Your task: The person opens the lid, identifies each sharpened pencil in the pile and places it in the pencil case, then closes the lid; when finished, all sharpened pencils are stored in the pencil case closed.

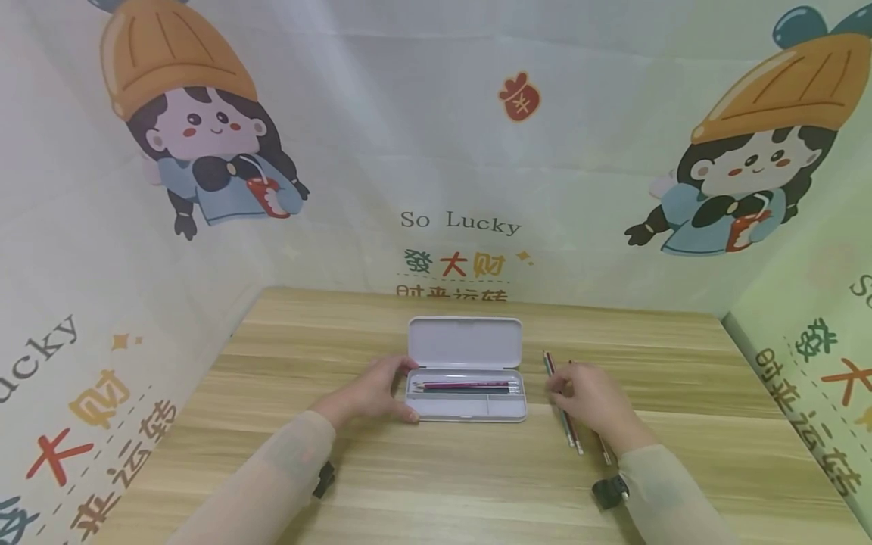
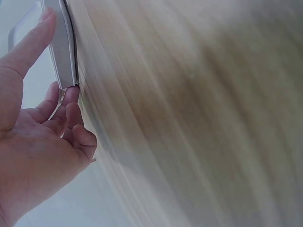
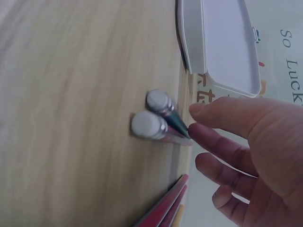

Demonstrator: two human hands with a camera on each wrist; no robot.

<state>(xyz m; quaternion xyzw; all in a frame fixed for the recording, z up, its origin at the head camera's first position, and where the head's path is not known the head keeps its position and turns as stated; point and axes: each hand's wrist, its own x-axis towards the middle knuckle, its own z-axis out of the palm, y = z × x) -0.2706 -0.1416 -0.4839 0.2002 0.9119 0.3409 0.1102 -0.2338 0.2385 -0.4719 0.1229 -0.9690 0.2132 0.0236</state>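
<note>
A white pencil case [image 1: 507, 409] lies with its lid raised, several pencils [image 1: 463, 387] in its long rear compartment. My left hand [image 1: 371, 391] holds the case's left end, thumb at the front corner and fingers at the back. The left wrist view shows the thumb [image 2: 40, 35] against the case's side [image 2: 64, 52]. To the right of the case, my right hand [image 1: 589, 397] is over two loose pencils, one green [image 3: 176, 124] and one reddish [image 3: 173, 137], both with white erasers. Its thumb and forefinger tips are right at them, slightly apart, fingers loosely bent.
More red pencils [image 3: 161, 208] lie beside that pair, partly under the right hand; one pencil end [image 1: 605, 452] shows near the wrist. Everything rests on a wood-grain table [image 1: 436, 484]. A printed cloth [image 1: 354, 151] hangs behind and along the sides.
</note>
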